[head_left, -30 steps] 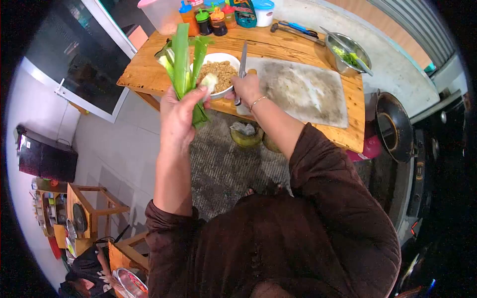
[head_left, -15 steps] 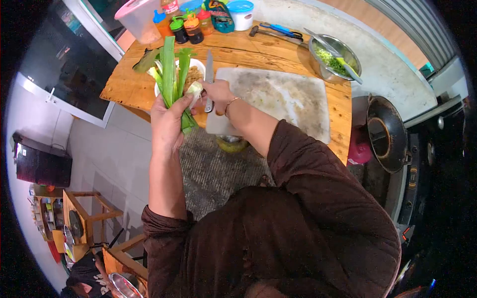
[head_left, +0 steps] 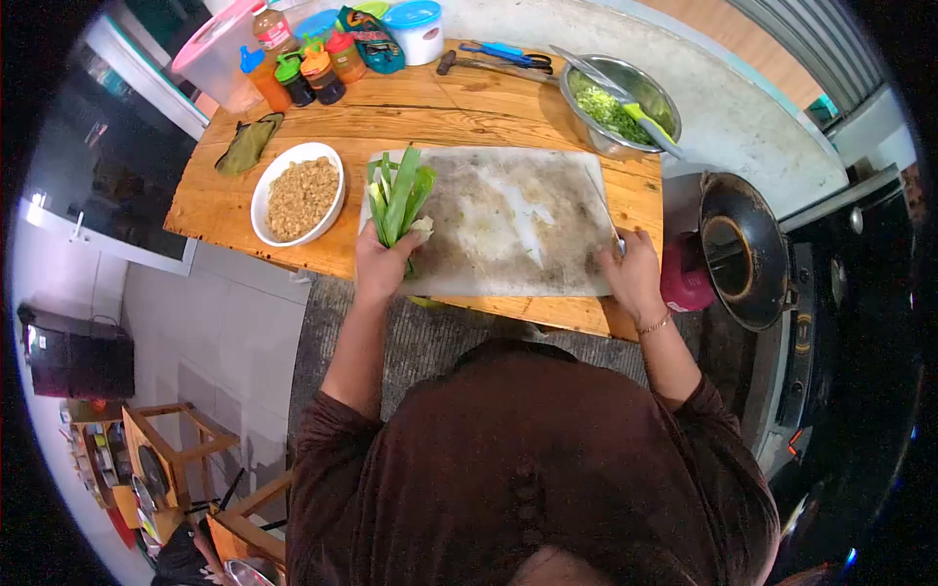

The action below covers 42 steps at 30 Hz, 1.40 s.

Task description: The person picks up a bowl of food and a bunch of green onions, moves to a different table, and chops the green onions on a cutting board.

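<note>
The left hand (head_left: 383, 266) had lowered the bundle of green-and-white leek stalks (head_left: 401, 193) out of the air onto the left end of the stained white cutting board (head_left: 518, 220), fingers wrapped tight around its pale base. The right hand (head_left: 633, 275) had swung to the board's right edge, closed on the thin steel knife (head_left: 606, 213), well apart. The stalks lay flat and fanned, tips toward the frame's top.

We see the left hand (head_left: 381, 266) clasping leek stalks (head_left: 399, 193) on the left end of the cutting board (head_left: 508, 220). At the board's right edge the right hand (head_left: 633, 275) grips a knife (head_left: 603, 207), with its blade lying on the board. On the worktop (head_left: 440, 109), a white bowl (head_left: 266, 186) of brown crumbs sits left of the board. A metal bowl (head_left: 640, 88) of chopped greens sits beyond its far right corner.
</note>
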Each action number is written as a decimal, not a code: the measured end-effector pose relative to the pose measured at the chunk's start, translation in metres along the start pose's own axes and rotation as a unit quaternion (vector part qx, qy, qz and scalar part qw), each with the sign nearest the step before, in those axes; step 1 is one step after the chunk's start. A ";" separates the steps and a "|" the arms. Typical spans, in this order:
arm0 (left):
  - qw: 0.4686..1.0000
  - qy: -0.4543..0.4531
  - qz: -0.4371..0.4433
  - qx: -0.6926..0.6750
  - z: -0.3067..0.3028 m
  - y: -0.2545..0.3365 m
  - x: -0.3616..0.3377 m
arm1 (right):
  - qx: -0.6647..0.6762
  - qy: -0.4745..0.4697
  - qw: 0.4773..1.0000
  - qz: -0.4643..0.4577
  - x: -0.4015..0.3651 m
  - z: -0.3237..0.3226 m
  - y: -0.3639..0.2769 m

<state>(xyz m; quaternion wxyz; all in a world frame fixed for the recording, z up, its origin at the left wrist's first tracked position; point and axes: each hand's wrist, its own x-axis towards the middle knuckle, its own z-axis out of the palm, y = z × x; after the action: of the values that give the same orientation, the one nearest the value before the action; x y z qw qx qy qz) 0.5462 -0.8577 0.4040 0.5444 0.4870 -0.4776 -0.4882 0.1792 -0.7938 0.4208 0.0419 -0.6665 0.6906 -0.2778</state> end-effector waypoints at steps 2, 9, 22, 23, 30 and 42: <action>1.000 -0.004 0.004 0.007 0.002 -0.008 0.008 | 0.010 -0.029 0.998 0.053 -0.013 0.001 -0.005; 0.993 -0.017 0.086 0.079 0.007 -0.021 0.016 | -0.035 -0.061 0.994 0.084 -0.039 0.003 -0.037; 0.867 -0.176 0.166 0.435 0.042 0.045 0.043 | 0.010 0.058 0.988 0.146 -0.053 0.010 -0.066; 0.845 -0.205 0.163 0.466 0.045 0.048 0.047 | 0.013 0.068 0.986 0.151 -0.054 0.010 -0.067; 0.773 -0.294 0.156 0.540 0.026 0.045 0.069 | 0.011 0.133 0.972 0.194 -0.077 0.014 -0.081; 0.727 -0.314 0.412 0.450 0.025 0.026 0.055 | 0.028 0.110 0.970 0.214 -0.083 0.035 -0.146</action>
<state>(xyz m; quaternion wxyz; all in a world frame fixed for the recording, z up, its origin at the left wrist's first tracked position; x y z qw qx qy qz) 0.5268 -0.9124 0.4341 0.2283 0.2492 -0.9387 -0.0683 0.3339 -0.7205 0.4296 0.0422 -0.4671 0.8096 -0.3531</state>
